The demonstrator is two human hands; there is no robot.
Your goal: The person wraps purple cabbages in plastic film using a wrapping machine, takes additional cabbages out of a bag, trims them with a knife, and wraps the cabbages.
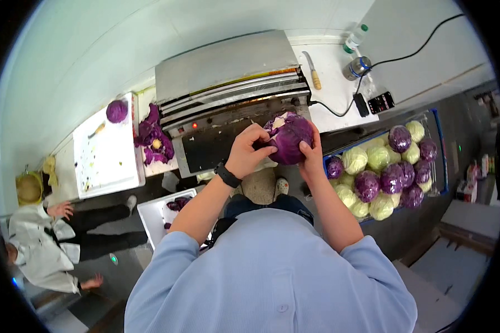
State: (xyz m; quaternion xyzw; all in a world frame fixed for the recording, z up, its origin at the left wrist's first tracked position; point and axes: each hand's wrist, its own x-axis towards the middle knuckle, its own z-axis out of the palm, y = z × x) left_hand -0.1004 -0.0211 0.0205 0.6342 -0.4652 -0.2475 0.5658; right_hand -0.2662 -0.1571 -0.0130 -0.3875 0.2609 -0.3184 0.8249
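Note:
A red cabbage (291, 143) is held up between my two hands over the front of a metal wrapping machine (228, 61). My left hand (251, 149) grips its left side, thumb and fingers bent near a pale torn patch at the top. Against the right side presses my right hand (312, 149), its thumb on the front of the head and the other fingers partly hidden behind. Loose purple cabbage leaves (156, 141) lie left of the machine, next to a white cutting board (103, 155) with another red cabbage (116, 111) and a small knife (96, 131).
At right, a blue-edged crate (440, 139) holds several wrapped green and red cabbages. A wooden-handled knife (315, 77), bottle (355, 39), phone (381, 103) and black cable (339, 115) lie on the counter. A white bin (150, 213) stands below left. Another person (44, 244) is at far left.

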